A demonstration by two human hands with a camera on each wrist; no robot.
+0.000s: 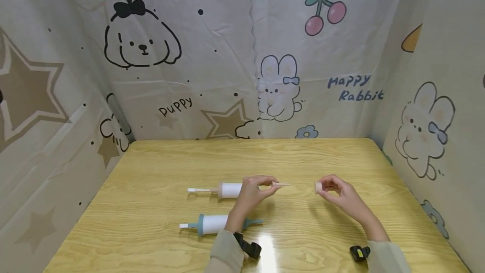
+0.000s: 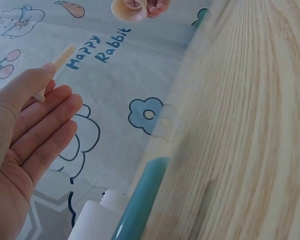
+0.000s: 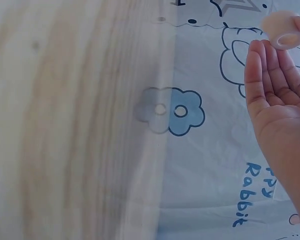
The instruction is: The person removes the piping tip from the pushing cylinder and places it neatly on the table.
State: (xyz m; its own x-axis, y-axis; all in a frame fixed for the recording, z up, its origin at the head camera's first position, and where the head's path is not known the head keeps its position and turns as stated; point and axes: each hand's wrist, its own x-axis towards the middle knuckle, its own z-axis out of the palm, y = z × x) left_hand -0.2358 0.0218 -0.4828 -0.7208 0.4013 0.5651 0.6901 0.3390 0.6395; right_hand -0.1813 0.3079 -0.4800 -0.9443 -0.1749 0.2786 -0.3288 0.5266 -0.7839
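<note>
My left hand [image 1: 254, 194] pinches a slim, tapered beige nozzle [image 1: 283, 185] between thumb and fingers, its narrow end pointing right. Across from it, my right hand [image 1: 342, 196] holds a round, hollow beige cap [image 1: 318, 187] by thumb and fingertips, apart from the nozzle. Partly behind the left hand lies a white bottle [image 1: 231, 190] with a beige collar and a white-tipped stem at its left end. Its threaded neck [image 2: 112, 200] shows bare in the left wrist view. Below it, partly covered by the left forearm, is a second white bottle [image 1: 214, 225] with teal ends.
Both bottles lie on their sides on a wood-grain table [image 1: 151, 167]. The teal nozzle [image 1: 253, 222] of the nearer one sticks out right of the left wrist. A printed curtain [image 1: 212, 45] rises behind the table and along both sides.
</note>
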